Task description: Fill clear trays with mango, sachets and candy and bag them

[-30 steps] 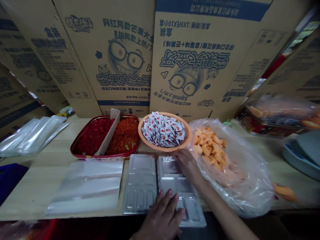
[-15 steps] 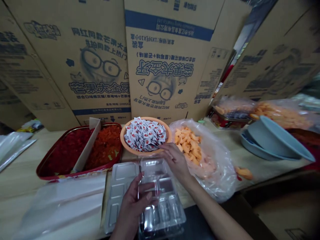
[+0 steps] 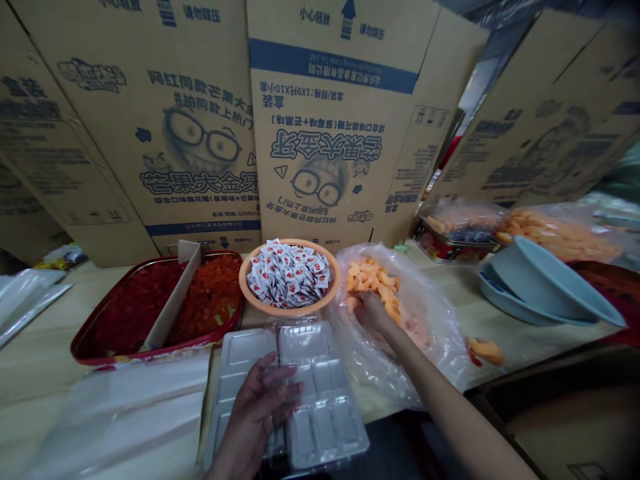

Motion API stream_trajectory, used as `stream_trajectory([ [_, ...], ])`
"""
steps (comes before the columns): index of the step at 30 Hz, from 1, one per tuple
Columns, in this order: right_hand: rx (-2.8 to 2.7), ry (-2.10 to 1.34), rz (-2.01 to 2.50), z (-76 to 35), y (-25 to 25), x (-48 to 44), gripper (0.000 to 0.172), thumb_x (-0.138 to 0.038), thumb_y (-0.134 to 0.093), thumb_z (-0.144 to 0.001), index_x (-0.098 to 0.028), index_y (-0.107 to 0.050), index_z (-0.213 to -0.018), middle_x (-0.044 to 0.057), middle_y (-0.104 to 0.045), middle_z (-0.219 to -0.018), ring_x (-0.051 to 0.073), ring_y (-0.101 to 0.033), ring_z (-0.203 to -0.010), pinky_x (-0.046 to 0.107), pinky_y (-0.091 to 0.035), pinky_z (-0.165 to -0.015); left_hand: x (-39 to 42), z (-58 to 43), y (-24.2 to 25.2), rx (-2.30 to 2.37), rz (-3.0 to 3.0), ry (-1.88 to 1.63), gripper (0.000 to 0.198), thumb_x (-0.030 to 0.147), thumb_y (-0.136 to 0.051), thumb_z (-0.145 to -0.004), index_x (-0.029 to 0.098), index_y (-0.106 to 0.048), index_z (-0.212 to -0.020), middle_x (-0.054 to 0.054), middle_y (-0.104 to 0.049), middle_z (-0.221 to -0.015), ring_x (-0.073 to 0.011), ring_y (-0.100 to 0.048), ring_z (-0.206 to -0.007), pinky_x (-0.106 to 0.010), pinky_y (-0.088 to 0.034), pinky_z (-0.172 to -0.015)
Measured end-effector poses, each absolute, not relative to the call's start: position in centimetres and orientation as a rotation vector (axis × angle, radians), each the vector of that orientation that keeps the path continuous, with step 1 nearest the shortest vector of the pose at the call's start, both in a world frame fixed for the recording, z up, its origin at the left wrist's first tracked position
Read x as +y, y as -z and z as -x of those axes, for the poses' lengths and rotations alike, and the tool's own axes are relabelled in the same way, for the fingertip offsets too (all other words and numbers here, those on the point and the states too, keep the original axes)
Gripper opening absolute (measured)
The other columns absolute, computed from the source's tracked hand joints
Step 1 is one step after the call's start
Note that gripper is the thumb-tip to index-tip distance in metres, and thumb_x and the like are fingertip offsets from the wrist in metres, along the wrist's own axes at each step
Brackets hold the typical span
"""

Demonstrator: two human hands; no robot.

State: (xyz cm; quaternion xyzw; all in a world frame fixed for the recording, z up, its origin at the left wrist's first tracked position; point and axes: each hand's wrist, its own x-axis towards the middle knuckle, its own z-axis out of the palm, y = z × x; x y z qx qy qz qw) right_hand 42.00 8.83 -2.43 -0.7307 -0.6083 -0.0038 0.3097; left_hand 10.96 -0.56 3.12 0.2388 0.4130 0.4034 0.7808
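While the left hand lies flat with its fingers spread and loose, not gripping anything, it's resting right over the seam between 2 clear plastic trays at the near edge of the table. The right-side tray is see-through and a bit glossy, moulded into a grid of shallow rectangular pockets, bigger ones at the far end and smaller ones toward the near end, and all the pockets I can see look bare. Its near corner hangs slightly over the table edge. The left-side tray has the same moulding and sits touching it, partly under the palm. The right hand is down inside an open crinkly plastic bag just right of the trays, fingers curled into a heap of orange chunks. Honestly can't tell if it's pinching a piece or only touching the pile, since the fingertips are buried. Just behind the trays is an orange bowl heaped with little white and red sachets, and left of that a red tray split by a cardboard strip into dark red bits and orange-red bits. A stack of clear film lies left of the trays, some grey-blue bowls sit well off to the right, and printed cardboard boxes wall off the back.
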Motion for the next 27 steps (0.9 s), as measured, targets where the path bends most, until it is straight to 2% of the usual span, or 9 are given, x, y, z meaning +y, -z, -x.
stream_trajectory([
  [2, -1.528, 0.017, 1.950, -42.4, 2.0, 8.3, 0.012, -0.019, -0.051, -0.070, -0.013, -0.057, -0.062, 0.005, -0.057, -0.064, 0.016, -0.051, -0.060, 0.027, -0.040, -0.054, -0.4, -11.0, -3.0, 0.881, -0.526, -0.858, 0.066, 0.023, -0.073, -0.061, 0.021, -0.040, -0.119, -0.013, -0.061, -0.111, -0.0267, -0.064, -0.090, -0.041, -0.048, -0.081],
  [5, -1.423, 0.060, 1.905, -42.2, -0.1, 7.2, 0.011, -0.022, -0.050, -0.071, -0.014, -0.056, -0.071, 0.006, -0.057, -0.072, 0.018, -0.051, -0.066, 0.029, -0.041, -0.057, -0.2, -11.1, -3.1, 0.852, -0.530, -0.802, 0.064, 0.022, -0.071, -0.063, 0.021, -0.041, -0.119, -0.015, -0.058, -0.117, -0.0279, -0.063, -0.093, -0.043, -0.048, -0.081],
  [8, -1.430, -0.027, 1.575, -39.8, -3.2, 6.1, 0.010, -0.025, -0.052, -0.075, -0.016, -0.055, -0.078, 0.005, -0.056, -0.079, 0.016, -0.053, -0.070, 0.028, -0.043, -0.060, -0.1, -11.2, -3.4, 0.807, -0.526, -0.742, 0.063, 0.019, -0.069, -0.065, 0.021, -0.041, -0.121, -0.016, -0.054, -0.122, -0.0290, -0.062, -0.094, -0.044, -0.048, -0.080],
  [11, -1.687, -0.215, 1.177, -35.7, -5.7, 5.0, 0.004, -0.019, -0.051, -0.079, -0.019, -0.056, -0.079, 0.004, -0.058, -0.086, 0.015, -0.057, -0.079, 0.026, -0.046, -0.066, -0.1, -11.4, -3.8, 0.764, -0.526, -0.718, 0.064, 0.016, -0.067, -0.066, 0.021, -0.039, -0.124, -0.016, -0.053, -0.124, -0.0293, -0.062, -0.095, -0.043, -0.048, -0.080],
  [15, -2.052, -0.291, 0.948, -31.9, -6.2, 4.2, 0.017, -0.013, -0.042, -0.085, -0.020, -0.058, -0.086, 0.007, -0.061, -0.094, 0.014, -0.058, -0.090, 0.026, -0.049, -0.073, -0.1, -11.1, -4.1, 0.723, -0.527, -0.736, 0.065, 0.011, -0.063, -0.068, 0.021, -0.035, -0.126, -0.016, -0.053, -0.124, -0.0293, -0.062, -0.094, -0.043, -0.048, -0.079],
  [19, -2.278, -0.203, 0.914, -31.4, -5.5, 3.9, 0.025, -0.011, -0.040, -0.086, -0.018, -0.061, -0.096, 0.011, -0.062, -0.109, 0.018, -0.055, -0.105, 0.034, -0.046, -0.086, 0.1, -10.5, -4.0, 0.705, -0.518, -0.761, 0.064, 0.010, -0.061, -0.070, 0.021, -0.034, -0.127, -0.015, -0.052, -0.124, -0.0294, -0.061, -0.096, -0.042, -0.048, -0.080],
  [22, -2.339, -0.212, 0.875, -31.8, -5.4, 3.7, 0.031, -0.008, -0.041, -0.084, -0.020, -0.061, -0.104, 0.007, -0.062, -0.113, 0.017, -0.053, -0.109, 0.037, -0.042, -0.093, 0.2, -10.4, -3.6, 0.709, -0.513, -0.769, 0.064, 0.011, -0.062, -0.070, 0.022, -0.034, -0.126, -0.014, -0.052, -0.125, -0.0292, -0.060, -0.098, -0.042, -0.047, -0.081],
  [24, -2.221, -0.214, 0.972, -32.6, -5.2, 3.7, 0.034, -0.008, -0.039, -0.084, -0.022, -0.060, -0.108, 0.006, -0.064, -0.109, 0.016, -0.055, -0.105, 0.036, -0.042, -0.091, 0.2, -10.3, -3.4, 0.725, -0.499, -0.766, 0.064, 0.010, -0.063, -0.069, 0.022, -0.034, -0.126, -0.014, -0.052, -0.124, -0.0288, -0.061, -0.097, -0.043, -0.047, -0.082],
  [27, -1.743, -0.077, 1.365, -35.5, -4.0, 4.8, 0.028, -0.015, -0.038, -0.084, -0.019, -0.062, -0.099, 0.007, -0.065, -0.093, 0.017, -0.059, -0.088, 0.033, -0.047, -0.078, 0.1, -9.9, -3.2, 0.749, -0.487, -0.758, 0.065, 0.010, -0.063, -0.069, 0.022, -0.034, -0.126, -0.013, -0.052, -0.125, -0.0279, -0.061, -0.096, -0.042, -0.047, -0.082],
])
